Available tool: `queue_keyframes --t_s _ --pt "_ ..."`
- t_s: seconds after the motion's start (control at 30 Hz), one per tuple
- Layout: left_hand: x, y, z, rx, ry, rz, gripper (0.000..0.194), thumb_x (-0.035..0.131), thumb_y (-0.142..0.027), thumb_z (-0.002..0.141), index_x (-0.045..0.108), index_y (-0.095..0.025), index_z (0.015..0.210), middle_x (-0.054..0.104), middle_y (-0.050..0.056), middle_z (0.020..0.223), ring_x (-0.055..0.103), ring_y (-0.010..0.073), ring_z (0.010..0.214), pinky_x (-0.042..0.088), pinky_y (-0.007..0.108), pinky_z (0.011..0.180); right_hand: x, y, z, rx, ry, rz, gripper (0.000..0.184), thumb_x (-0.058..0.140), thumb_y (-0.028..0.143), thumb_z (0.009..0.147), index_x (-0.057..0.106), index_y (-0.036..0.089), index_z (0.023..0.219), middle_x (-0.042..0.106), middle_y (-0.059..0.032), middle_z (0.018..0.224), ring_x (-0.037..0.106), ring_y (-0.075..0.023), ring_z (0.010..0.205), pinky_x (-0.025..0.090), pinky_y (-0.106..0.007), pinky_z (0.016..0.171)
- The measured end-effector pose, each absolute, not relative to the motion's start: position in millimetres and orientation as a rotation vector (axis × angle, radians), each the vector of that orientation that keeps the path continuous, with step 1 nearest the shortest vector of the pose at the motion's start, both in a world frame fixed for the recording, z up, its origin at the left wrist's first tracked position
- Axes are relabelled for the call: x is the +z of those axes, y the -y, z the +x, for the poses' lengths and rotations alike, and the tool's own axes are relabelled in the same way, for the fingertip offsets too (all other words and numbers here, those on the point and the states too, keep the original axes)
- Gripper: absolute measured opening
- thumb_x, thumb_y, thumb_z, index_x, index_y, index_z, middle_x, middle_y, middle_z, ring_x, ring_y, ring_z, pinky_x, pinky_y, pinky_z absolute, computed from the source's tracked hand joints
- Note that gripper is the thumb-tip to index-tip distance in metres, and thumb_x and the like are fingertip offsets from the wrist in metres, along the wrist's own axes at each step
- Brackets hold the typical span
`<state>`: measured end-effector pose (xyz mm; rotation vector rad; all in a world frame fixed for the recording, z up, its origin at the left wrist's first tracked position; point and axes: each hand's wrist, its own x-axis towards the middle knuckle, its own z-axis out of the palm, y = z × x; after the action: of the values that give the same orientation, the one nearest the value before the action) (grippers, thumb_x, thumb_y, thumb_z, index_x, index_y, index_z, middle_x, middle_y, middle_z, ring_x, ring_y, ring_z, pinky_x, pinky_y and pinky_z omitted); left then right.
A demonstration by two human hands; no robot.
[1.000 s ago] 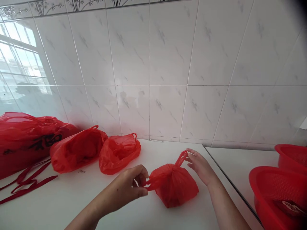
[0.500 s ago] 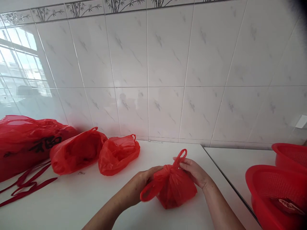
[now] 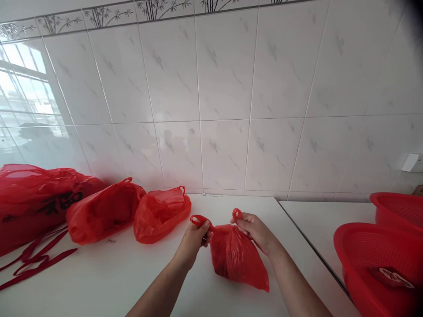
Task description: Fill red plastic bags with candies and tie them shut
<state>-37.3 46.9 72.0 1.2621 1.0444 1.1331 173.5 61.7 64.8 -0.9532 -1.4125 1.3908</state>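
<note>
A small red plastic bag [image 3: 238, 259] is stretched between my two hands over the white tabletop [image 3: 112, 281]. My left hand [image 3: 194, 240] pinches one of its loop handles at the upper left corner. At the upper right corner, my right hand [image 3: 256, 229] grips the other handle, whose loop pokes up above the fingers. The bag's body hangs below, with its pointed lower corner towards the right. Something darker shows through its lower left, but I cannot make out what it is.
Two red plastic bags, one gaping [image 3: 107, 213] and one crumpled [image 3: 161, 215], stand left. Beyond them lies a large red bag [image 3: 36, 198] with black characters and dark red straps [image 3: 39, 264]. Red plastic baskets [image 3: 355, 233] stand right, the nearer holding a dark red packet [image 3: 393, 277]. A tiled wall rises behind.
The gathered, twisted neck of the bag has opened out. My hands now hold the two handles apart, and the bag's body hangs spread flat between them.
</note>
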Motion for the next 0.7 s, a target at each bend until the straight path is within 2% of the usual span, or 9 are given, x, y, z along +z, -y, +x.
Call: queue_keyframes --t_s 0.1,0.17,0.23,0.3,0.37,0.43,0.57,0.63,0.7 --pt "68.6 -51.5 -40.1 1.137 -1.041 1.180 0.031 0.057 -0.045 0.076 0.049 -0.016 0.069 0.049 -0.002 0.063 0.042 0.0079 0.053 0.034 0.022 0.052 74.3 -55.3 168.4 1.310 1.493 -0.983 0.038 0.056 0.055 0.080 0.064 0.018 0.073 0.030 0.0062 0.056 0.028 -0.0079 0.052 0.023 -0.024 0.054" --pt "68.5 -54.3 -42.4 1.139 -1.048 1.154 0.032 0.061 -0.046 0.073 0.052 -0.015 0.071 0.050 -0.002 0.065 0.043 0.0080 0.055 0.035 0.021 0.053 79.0 -50.9 166.3 1.263 1.565 -0.970 0.048 0.047 0.056 0.085 0.058 0.017 0.060 0.032 0.0048 0.056 0.030 -0.0085 0.053 0.026 -0.026 0.056" --pt "70.3 -55.8 -43.1 1.152 -1.058 1.153 0.032 0.064 -0.046 0.071 0.054 -0.015 0.072 0.051 -0.001 0.067 0.044 0.0081 0.056 0.036 0.022 0.055 82.4 -47.6 164.1 1.243 1.635 -1.004 0.053 0.042 0.057 0.087 0.056 0.017 0.056 0.037 0.0036 0.054 0.033 -0.0092 0.052 0.029 -0.026 0.056" --pt "73.7 -55.4 -41.1 1.164 -1.062 1.188 0.032 0.064 -0.045 0.071 0.055 -0.015 0.072 0.053 -0.001 0.069 0.045 0.0083 0.058 0.037 0.022 0.057 84.5 -45.6 160.8 1.249 1.685 -1.055 0.044 0.048 0.055 0.084 0.065 0.019 0.068 0.050 0.0010 0.059 0.043 -0.0115 0.056 0.035 -0.028 0.059" --pt "78.4 -52.6 -36.3 1.166 -1.049 1.267 0.030 0.062 -0.043 0.074 0.057 -0.014 0.072 0.056 0.001 0.070 0.048 0.0096 0.060 0.038 0.023 0.059 85.4 -44.4 156.1 1.297 1.720 -1.049 0.034 0.057 0.050 0.080 0.070 0.021 0.091 0.064 -0.0031 0.078 0.056 -0.0169 0.071 0.042 -0.031 0.067" --pt "83.5 -48.2 -29.6 1.166 -1.023 1.367 0.026 0.060 -0.039 0.076 0.059 -0.014 0.073 0.058 0.003 0.070 0.051 0.0120 0.065 0.040 0.025 0.062 85.0 -43.6 150.7 1.362 1.755 -0.999 0.033 0.060 0.044 0.079 0.068 0.022 0.103 0.067 -0.0049 0.089 0.060 -0.0201 0.080 0.044 -0.033 0.071" --pt "87.1 -39.4 -15.8 1.152 -0.910 1.495 0.016 0.056 -0.030 0.079 0.061 -0.016 0.079 0.063 0.005 0.079 0.057 0.0158 0.076 0.044 0.028 0.069 80.2 -43.7 142.5 1.377 1.732 -0.968 0.025 0.061 0.042 0.078 0.069 0.019 0.083 0.066 -0.0026 0.076 0.059 -0.0178 0.068 0.042 -0.031 0.063" --pt "81.8 -37.3 -10.4 1.197 -0.907 1.523 0.015 0.055 -0.030 0.080 0.060 -0.017 0.087 0.063 0.006 0.089 0.058 0.0166 0.080 0.046 0.029 0.073 75.9 -45.7 141.5 1.368 1.641 -0.978 0.027 0.062 0.045 0.077 0.068 0.019 0.081 0.066 -0.0025 0.077 0.059 -0.0181 0.069 0.042 -0.030 0.063" --pt "72.4 -36.9 -6.3 1.288 -1.019 1.568 0.023 0.059 -0.028 0.076 0.056 -0.020 0.098 0.060 0.005 0.098 0.057 0.0172 0.086 0.046 0.030 0.077 70.5 -48.8 142.0 1.393 1.545 -1.003 0.031 0.064 0.047 0.075 0.067 0.018 0.084 0.066 -0.0031 0.077 0.059 -0.0187 0.070 0.043 -0.031 0.064"
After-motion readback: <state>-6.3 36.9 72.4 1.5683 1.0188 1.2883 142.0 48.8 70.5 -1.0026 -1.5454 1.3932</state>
